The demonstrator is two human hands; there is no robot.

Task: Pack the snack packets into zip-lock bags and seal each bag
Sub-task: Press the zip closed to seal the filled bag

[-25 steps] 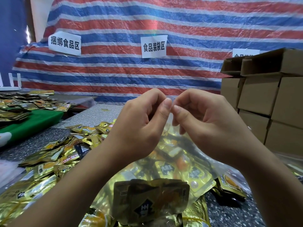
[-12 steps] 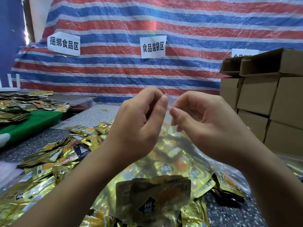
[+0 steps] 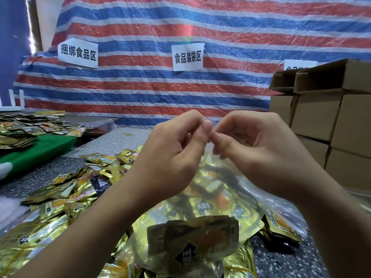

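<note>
A person's left hand (image 3: 170, 157) and right hand (image 3: 259, 155) are pinching the top edge of a clear zip-lock bag (image 3: 220, 199), thumbs touching at its middle. The bag is hanging between the forearms, already filled with gold snack packets (image 3: 202, 239). Sealing appears to be under way; whether the strip is closed cannot be told. Many loose packets (image 3: 66, 189) are lying on the speckled tabletop (image 3: 281, 263) to the left, so more bags seem to be left.

Clear glossy plastic zip-lock bag (image 3: 236, 189), crinkled. Snack packets (image 3: 60, 199) shiny gold foil. Table (image 3: 281, 263) speckled stone-look, smooth. Boxes (image 3: 329, 125) matt brown cardboard. Backdrop tarp (image 3: 200, 23) woven striped plastic, wrinkled. Signs (image 3: 187, 56) white paper.
</note>
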